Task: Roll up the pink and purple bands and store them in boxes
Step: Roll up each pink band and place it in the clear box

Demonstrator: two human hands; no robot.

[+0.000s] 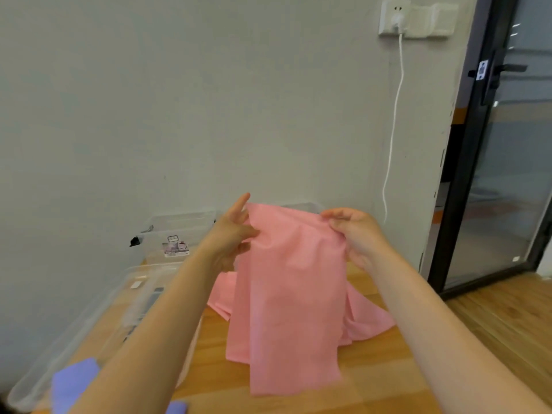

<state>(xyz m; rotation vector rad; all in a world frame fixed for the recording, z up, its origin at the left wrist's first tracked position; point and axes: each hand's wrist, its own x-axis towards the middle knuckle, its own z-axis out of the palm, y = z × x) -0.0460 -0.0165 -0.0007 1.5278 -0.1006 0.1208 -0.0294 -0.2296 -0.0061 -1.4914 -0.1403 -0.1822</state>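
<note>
A wide pink band hangs in front of me, its upper edge held up over the wooden table. My left hand pinches the band's top left corner, with the index finger pointing up. My right hand grips the top right corner with curled fingers. The band's lower part trails in folds onto the table. A purple band lies at the lower left, partly hidden by my left forearm. A clear plastic box with a label stands at the back left.
A clear box lid lies on the table's left side by the wall. A second clear box shows behind the pink band. A white cable hangs from a wall socket. A dark-framed glass door is at the right.
</note>
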